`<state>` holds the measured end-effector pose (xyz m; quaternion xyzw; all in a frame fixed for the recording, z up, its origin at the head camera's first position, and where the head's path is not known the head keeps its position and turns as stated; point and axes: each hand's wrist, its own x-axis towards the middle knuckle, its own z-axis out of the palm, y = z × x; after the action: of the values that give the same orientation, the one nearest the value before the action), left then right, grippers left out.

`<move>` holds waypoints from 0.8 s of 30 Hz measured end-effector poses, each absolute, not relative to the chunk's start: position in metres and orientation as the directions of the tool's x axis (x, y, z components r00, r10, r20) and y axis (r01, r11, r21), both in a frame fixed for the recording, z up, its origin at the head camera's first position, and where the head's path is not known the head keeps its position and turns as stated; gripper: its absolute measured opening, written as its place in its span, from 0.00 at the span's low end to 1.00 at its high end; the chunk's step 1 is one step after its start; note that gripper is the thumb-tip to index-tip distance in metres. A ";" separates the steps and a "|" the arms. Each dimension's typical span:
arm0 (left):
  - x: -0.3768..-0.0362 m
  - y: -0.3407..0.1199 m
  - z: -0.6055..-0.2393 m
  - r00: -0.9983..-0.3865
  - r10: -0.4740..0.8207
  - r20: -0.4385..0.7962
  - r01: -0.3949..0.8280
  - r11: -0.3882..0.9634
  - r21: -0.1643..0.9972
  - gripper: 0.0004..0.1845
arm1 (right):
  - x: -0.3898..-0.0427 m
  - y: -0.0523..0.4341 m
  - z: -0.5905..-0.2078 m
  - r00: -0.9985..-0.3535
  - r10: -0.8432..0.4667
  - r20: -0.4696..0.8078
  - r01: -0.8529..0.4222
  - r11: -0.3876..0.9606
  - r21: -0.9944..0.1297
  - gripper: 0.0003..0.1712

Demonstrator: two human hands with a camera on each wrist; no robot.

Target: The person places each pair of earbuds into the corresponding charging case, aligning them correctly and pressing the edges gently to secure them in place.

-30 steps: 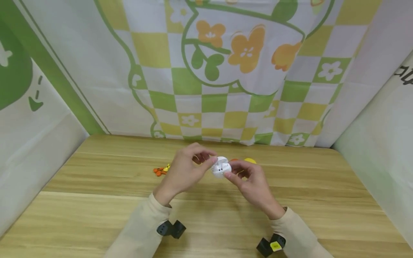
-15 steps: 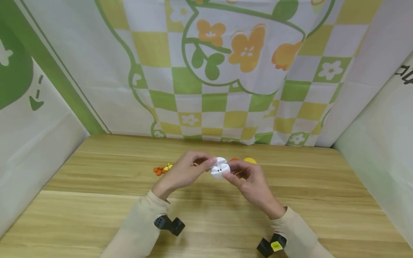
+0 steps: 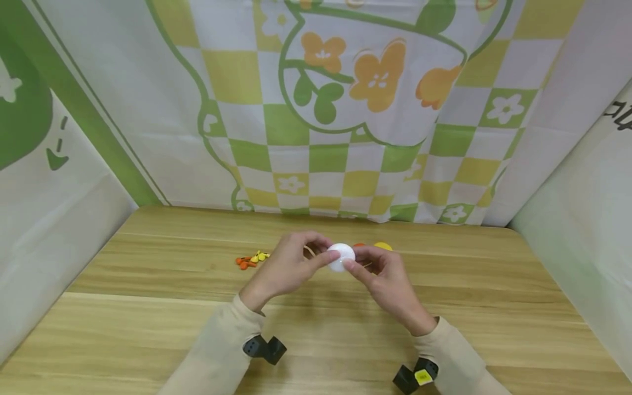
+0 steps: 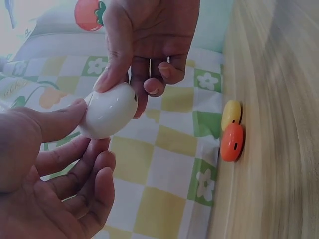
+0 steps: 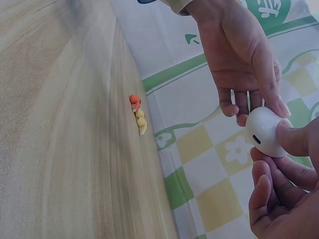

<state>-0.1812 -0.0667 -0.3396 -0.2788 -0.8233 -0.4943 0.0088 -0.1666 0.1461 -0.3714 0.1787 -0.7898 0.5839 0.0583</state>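
Head view: both hands hold a small white glossy plastic earbud case (image 3: 341, 257) in the air above the wooden tabletop (image 3: 316, 329), lid shut. Left hand (image 3: 286, 269) pinches it with thumb and forefinger; right hand (image 3: 387, 280) pinches the other side, remaining fingers loosely curled. Closing step looks finished; next probably needs setting the case down. Orange and yellow oval cases (image 4: 232, 132) sit behind; small orange-yellow earbuds (image 3: 250, 259) left.

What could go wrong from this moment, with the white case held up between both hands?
The white case is smooth and rounded, pinched only by fingertips of the left hand and right hand above the table; either grip may slip and drop it. A drop might knock the orange case and yellow case behind.
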 end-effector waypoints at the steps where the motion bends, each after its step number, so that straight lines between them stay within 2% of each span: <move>1: -0.182 -0.067 -0.340 -0.838 0.463 0.290 0.474 0.352 0.807 0.11 | -0.167 0.146 -0.372 -0.930 -0.212 0.300 -0.348 0.249 -0.904 0.10; 5: -0.183 -0.068 -0.342 -0.812 0.514 0.276 0.491 0.347 0.799 0.10 | -0.167 0.146 -0.372 -0.931 -0.205 0.301 -0.348 0.252 -0.903 0.11; 8: -0.184 -0.068 -0.343 -0.808 0.529 0.259 0.490 0.361 0.793 0.10 | -0.166 0.146 -0.373 -0.912 -0.215 0.350 -0.402 0.293 -0.867 0.12; 10: -0.184 -0.068 -0.344 -0.815 0.525 0.246 0.480 0.374 0.794 0.10 | -0.166 0.146 -0.373 -0.878 -0.233 0.417 -0.476 0.335 -0.813 0.15; 14: -0.185 -0.066 -0.345 -0.821 0.529 0.213 0.458 0.389 0.799 0.11 | -0.167 0.146 -0.376 -0.747 -0.305 0.590 -0.662 0.424 -0.619 0.29; 17: -0.185 -0.066 -0.347 -0.813 0.553 0.180 0.443 0.388 0.808 0.12 | -0.168 0.145 -0.378 -0.662 -0.350 0.663 -0.739 0.455 -0.497 0.34; 24: -0.184 -0.064 -0.350 -0.806 0.579 0.118 0.403 0.393 0.826 0.14 | -0.170 0.147 -0.379 -0.628 -0.374 0.683 -0.767 0.447 -0.461 0.29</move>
<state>-0.1835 -0.0639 -0.3495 -0.2964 -0.8291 -0.4645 -0.0947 -0.1696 0.1469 -0.3790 0.3508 -0.8127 0.3917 0.2509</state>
